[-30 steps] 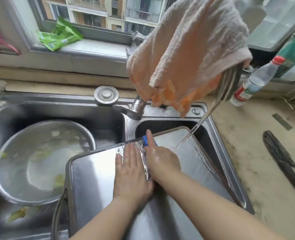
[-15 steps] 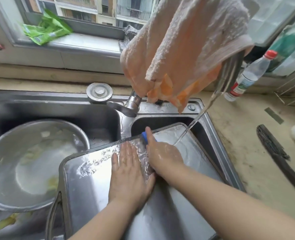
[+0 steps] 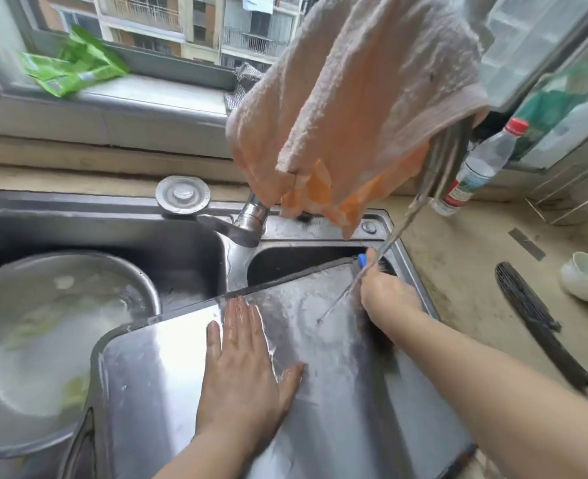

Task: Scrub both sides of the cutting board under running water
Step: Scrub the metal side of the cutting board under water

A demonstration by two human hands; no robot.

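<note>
A shiny steel cutting board (image 3: pixel 168 385) lies tilted across the right sink basin, wet on its upper half. My left hand (image 3: pixel 244 368) rests flat on its middle, fingers straight. My right hand (image 3: pixel 385 295) is at the board's far right corner and grips a scrubber with a blue tip (image 3: pixel 362 261); most of the scrubber is hidden under the hand. A thin stream of water (image 3: pixel 394 236) falls from the tap spout (image 3: pixel 441 167) past this hand and strikes the board.
An orange-pink cloth (image 3: pixel 347 108) hangs over the tap. A steel basin (image 3: pixel 61 340) with water and vegetable scraps sits in the left sink. On the counter to the right are a plastic bottle (image 3: pixel 475 167), a dark brush (image 3: pixel 537 323) and a white cup (image 3: pixel 586 276).
My right hand has slid with the scrubber from the board's middle to its far right corner. My left hand stays flat on the board, now apart from the right.
</note>
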